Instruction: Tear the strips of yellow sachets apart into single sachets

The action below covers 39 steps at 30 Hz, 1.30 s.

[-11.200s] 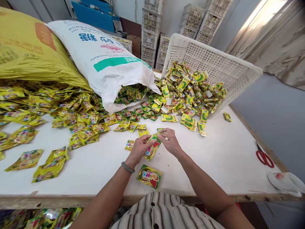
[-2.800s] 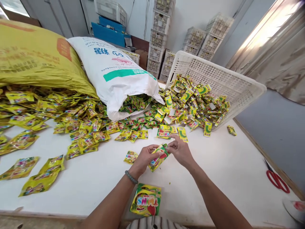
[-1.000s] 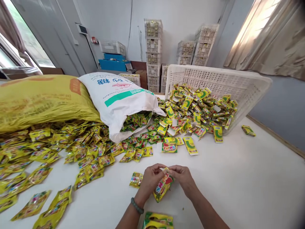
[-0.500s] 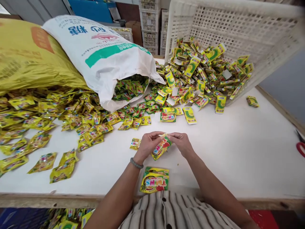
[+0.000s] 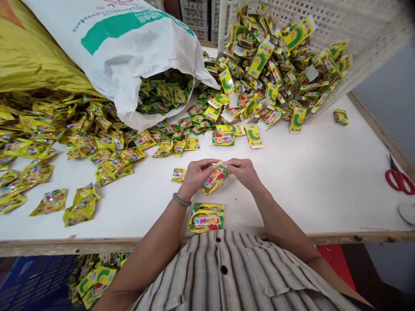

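At the far left of your counter (image 5: 311, 185) lies a yellow sack (image 5: 29, 60), and many yellow packets (image 5: 112, 160) are spread before it. Under the counter's edge, on this same side, there is a blue crate (image 5: 35, 276). Next comes a white sack (image 5: 165, 43) with a green band; its mouth is open toward you, and green packets (image 5: 164, 96) show inside it and in front. One small packet (image 5: 178, 174) lies just beside your left hand (image 5: 194, 175), which has a grey bracelet (image 5: 181, 200) at the wrist. This hand grasps the printed box (image 5: 215, 179), which is tilted between your two hands, above the counter. Nearer to your body, some overlapping boxes (image 5: 207, 220) lie flat. Your right hand (image 5: 244, 172) pinches the upper end of the same printed box. Farther back, a heap of small boxes (image 5: 262, 60) spills from a tipped white basket (image 5: 337, 19). To the right, a single yellow box (image 5: 341, 116) rests apart, then come the red-handled scissors (image 5: 398, 180).
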### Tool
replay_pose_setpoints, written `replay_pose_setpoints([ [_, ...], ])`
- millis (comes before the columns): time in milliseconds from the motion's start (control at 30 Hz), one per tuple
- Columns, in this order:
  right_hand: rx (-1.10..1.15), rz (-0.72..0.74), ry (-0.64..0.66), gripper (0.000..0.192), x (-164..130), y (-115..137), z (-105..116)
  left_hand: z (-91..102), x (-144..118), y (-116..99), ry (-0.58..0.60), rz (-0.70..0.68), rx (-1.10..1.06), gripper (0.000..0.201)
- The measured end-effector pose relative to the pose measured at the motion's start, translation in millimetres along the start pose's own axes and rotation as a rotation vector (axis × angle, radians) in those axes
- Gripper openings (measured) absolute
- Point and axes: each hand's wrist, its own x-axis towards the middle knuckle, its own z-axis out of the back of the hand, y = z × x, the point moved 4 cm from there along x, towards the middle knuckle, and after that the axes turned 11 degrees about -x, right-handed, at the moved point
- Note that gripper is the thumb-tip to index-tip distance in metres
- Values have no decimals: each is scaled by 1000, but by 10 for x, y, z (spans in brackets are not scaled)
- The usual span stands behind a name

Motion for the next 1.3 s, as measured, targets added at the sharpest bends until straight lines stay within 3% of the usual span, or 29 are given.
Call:
replay_pose_setpoints([
  [133, 30, 41, 35, 22, -25, 28, -37, -5, 2, 15, -54, -12, -74, 46],
  [300, 143, -21, -54, 35, -78, 25, -179, 7, 17, -7, -104, -60, -129, 48],
  [467, -121, 121, -167, 35, -153, 167, -286, 6, -14, -44, -144, -94, -159, 51],
  [633, -142, 161, -217, 29, -163, 161, -289, -18, -29, -39, -156, -114, -173, 52],
  [867, 27, 37, -67, 28, -84, 52, -242, -37, -4, -25, -78, 31, -153, 56],
  [1000, -9, 22, -61, 30, -103, 40, -199, -4, -18, -68, -38, 86, -108, 58],
  [1133, -107, 27, -70, 35, -79, 68, -128, -11, -82, -124, 164, 171, 15, 45],
  [1233, -305, 46, -258, 34, 95, 132, 16, -109, -173, -89, 454, 251, 172, 36],
  [1300, -529, 121, -378, 28, 281, 207, 87, -148, -199, -63, 545, 211, 277, 32],
])
